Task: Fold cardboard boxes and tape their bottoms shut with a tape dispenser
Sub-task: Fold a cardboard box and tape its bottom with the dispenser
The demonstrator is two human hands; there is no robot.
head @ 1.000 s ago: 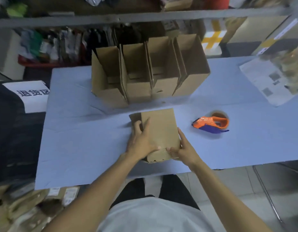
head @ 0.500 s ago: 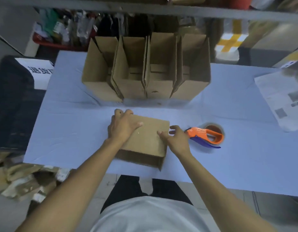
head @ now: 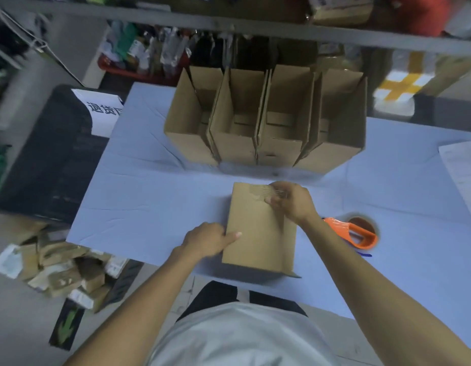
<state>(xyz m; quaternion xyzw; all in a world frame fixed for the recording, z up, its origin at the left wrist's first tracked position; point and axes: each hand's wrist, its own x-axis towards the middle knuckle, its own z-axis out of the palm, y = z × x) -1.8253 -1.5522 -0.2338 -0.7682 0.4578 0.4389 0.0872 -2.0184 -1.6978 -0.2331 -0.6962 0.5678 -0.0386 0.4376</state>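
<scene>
A brown cardboard box (head: 258,228) lies on the blue table (head: 150,202) near its front edge, broad face up, with a torn patch at its far edge. My left hand (head: 206,240) holds the box's left side, thumb on top. My right hand (head: 291,200) presses on the far right corner of the box, fingers curled over the torn patch. The orange tape dispenser (head: 354,233) with a brown tape roll rests on the table just right of the box, partly behind my right forearm; neither hand touches it.
A row of several folded, open-topped boxes (head: 266,128) stands at the back of the table. White papers (head: 464,167) lie at the right edge. A dark bin with a white label (head: 105,112) stands to the left; cardboard scraps (head: 57,270) litter the floor. Shelving runs behind.
The box has been turned so its long side points away from me. My right hand moved to the far right corner, and my left hand slid to the left side.
</scene>
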